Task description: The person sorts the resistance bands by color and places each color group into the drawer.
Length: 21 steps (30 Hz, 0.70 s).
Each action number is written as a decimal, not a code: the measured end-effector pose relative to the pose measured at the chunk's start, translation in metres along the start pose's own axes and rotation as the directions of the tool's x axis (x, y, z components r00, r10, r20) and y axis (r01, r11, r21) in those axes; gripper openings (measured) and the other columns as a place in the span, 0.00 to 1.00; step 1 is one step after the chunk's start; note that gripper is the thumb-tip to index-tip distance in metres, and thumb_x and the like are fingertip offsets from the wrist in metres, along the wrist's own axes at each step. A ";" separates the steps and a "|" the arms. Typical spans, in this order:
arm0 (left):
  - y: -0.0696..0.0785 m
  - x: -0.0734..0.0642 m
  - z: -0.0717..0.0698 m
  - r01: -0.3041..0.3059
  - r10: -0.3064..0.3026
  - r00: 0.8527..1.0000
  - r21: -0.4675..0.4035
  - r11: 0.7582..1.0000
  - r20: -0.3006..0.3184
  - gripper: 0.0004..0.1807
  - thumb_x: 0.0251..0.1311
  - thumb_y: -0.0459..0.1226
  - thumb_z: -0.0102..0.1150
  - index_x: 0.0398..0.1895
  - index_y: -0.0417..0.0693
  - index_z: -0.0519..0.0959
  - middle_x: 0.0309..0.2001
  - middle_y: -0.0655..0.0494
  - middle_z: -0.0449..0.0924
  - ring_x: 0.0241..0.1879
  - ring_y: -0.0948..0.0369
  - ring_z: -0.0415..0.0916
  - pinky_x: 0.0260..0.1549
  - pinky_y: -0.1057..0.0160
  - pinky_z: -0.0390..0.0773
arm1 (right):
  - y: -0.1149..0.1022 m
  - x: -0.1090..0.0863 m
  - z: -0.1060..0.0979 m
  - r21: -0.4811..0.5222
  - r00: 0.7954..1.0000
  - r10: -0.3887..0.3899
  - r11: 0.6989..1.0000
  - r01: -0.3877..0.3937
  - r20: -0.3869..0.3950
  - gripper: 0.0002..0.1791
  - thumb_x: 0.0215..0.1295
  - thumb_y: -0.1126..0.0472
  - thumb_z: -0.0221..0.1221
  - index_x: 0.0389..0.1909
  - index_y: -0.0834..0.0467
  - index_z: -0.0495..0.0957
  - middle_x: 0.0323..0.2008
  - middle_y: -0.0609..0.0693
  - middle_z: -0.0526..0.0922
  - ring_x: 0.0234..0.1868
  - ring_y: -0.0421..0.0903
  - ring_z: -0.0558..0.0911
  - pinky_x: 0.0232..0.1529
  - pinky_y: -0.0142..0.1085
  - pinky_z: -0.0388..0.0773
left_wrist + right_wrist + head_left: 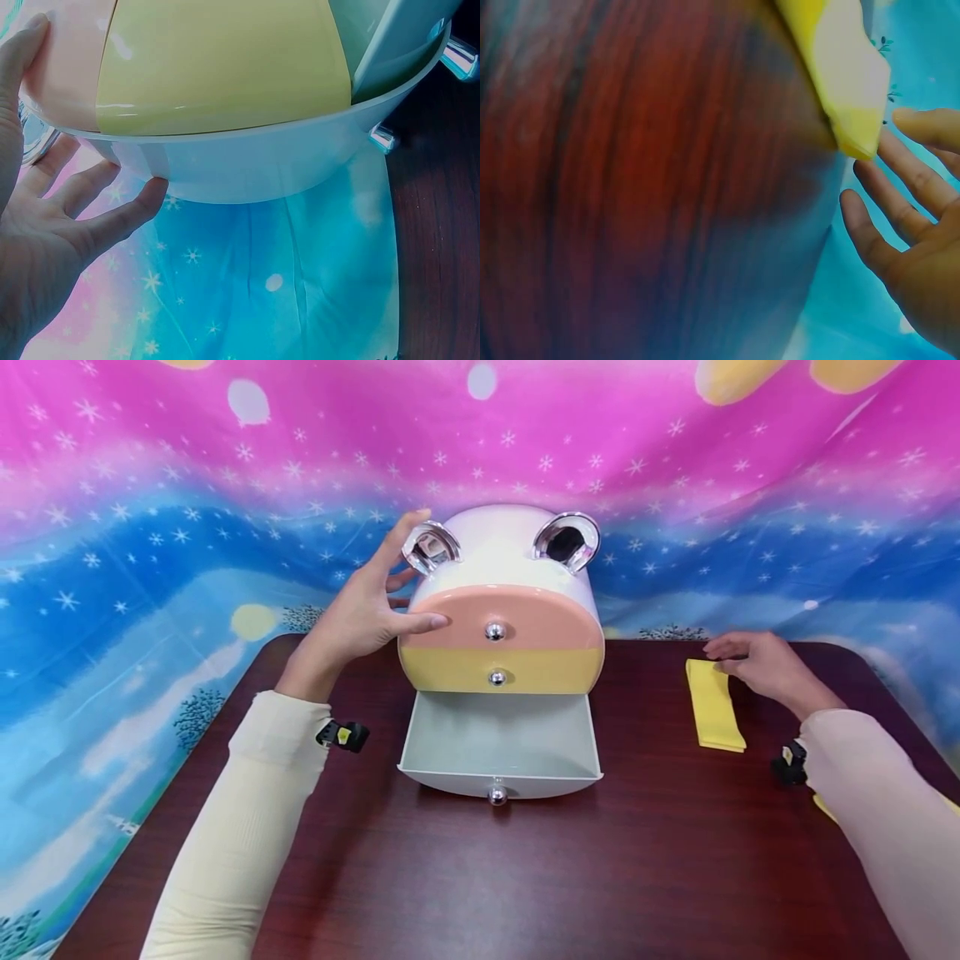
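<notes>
A white animal-shaped drawer box (502, 556) with two shiny ears stands mid-table. Its pink drawer (457, 610) and yellow drawer (450, 670) are closed; the pale grey-green bottom drawer (498, 735) is pulled out, and nothing shows inside. My left hand (360, 610) holds the box's left side, thumb on the pink front. In the left wrist view, fingertips (157, 187) touch the box's side wall. At the right, my right hand (772, 668) is at the far end of a folded yellow cloth (712, 706). The right wrist view shows its fingers (866, 225) loosely extended beside the cloth's end.
The dark red-brown wooden table (480, 877) carries everything. Another yellow piece (825, 807) shows partly from under my right forearm. A pink and blue snowflake-patterned backdrop (225, 468) hangs behind the table and along its left side.
</notes>
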State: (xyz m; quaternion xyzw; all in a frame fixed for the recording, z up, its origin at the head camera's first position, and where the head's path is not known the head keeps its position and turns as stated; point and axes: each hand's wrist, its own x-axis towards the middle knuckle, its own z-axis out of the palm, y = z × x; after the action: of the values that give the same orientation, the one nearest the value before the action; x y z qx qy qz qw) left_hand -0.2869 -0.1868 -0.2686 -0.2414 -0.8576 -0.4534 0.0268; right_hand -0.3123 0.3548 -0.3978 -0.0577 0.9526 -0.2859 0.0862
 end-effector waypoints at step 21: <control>-0.001 0.000 0.000 0.009 -0.009 1.000 0.012 1.000 -0.010 0.60 0.56 0.42 0.80 0.80 0.90 0.48 0.84 0.61 0.48 0.79 0.43 0.62 0.65 0.39 0.78 | -0.001 0.014 0.003 -0.023 0.999 -0.032 0.999 0.033 0.035 0.19 0.71 0.74 0.56 0.62 0.72 0.76 0.55 0.74 0.79 0.57 0.70 0.78 0.48 0.49 0.83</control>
State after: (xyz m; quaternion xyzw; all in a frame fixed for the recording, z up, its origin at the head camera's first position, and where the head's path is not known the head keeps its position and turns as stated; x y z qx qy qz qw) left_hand -0.2871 -0.1869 -0.2694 -0.2350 -0.8612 -0.4497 0.0305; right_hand -0.3250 0.3504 -0.4012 -0.0791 0.9532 -0.2751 0.0973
